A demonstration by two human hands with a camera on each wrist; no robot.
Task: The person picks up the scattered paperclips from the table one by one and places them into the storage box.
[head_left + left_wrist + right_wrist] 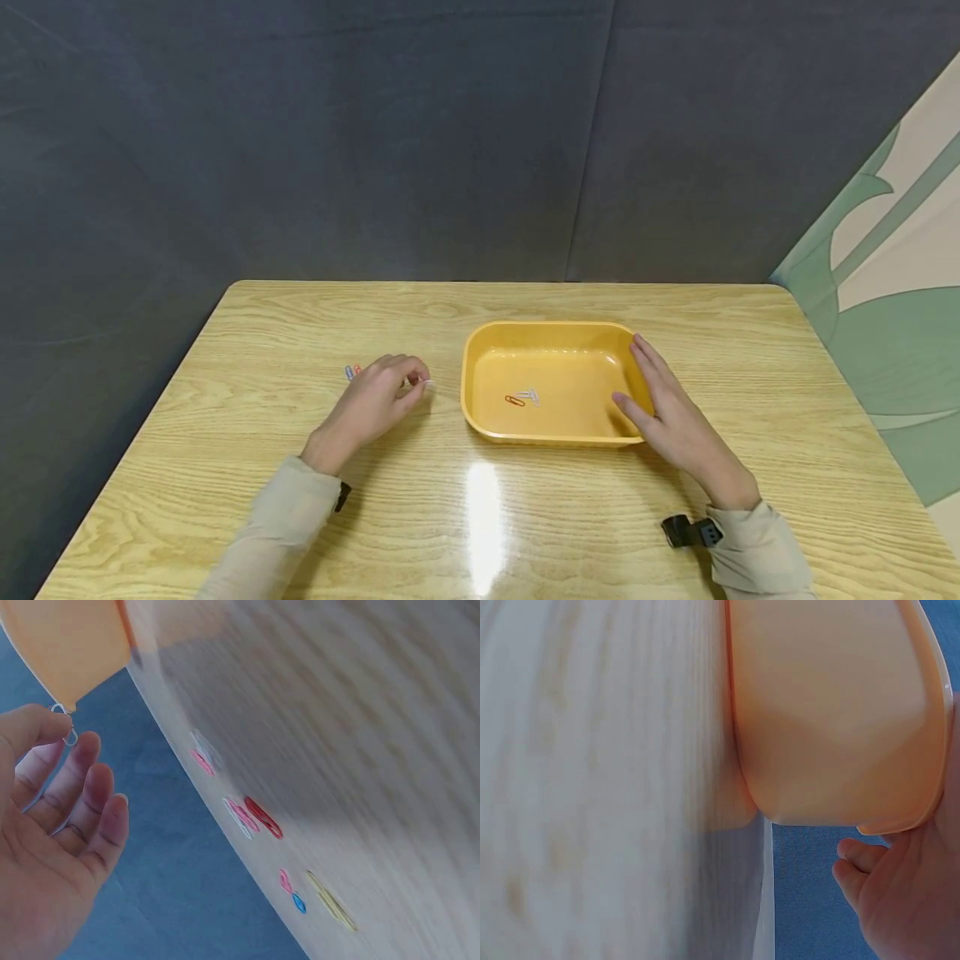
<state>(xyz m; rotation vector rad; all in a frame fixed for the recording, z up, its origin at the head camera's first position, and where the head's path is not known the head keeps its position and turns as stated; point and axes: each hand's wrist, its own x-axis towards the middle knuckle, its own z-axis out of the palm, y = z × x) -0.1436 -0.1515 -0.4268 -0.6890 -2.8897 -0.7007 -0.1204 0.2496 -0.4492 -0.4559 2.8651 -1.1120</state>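
My left hand (375, 398) is over the table left of the tray, pinching a white paper clip (64, 724) between thumb and index finger; its other fingers are loosely bent. On the right, my right hand (678, 421) rests at the right rim of a yellow plastic tray (555, 439), fingers fairly straight and the thumb reaching over the inside. Within the tray lie an orange-red paper clip (514, 401) and some white paper clips (529, 394). Past the left hand, a blue paper clip (348, 372) shows beside a red one (357, 369).
Several more clips lie on the wooden table (225, 417) in the left wrist view, among them a red clip (263, 817) and yellowish clips (331, 900). A dark cloth partition (420, 150) stands behind the table, and a green-and-cream patterned cloth (900, 333) hangs at the right.
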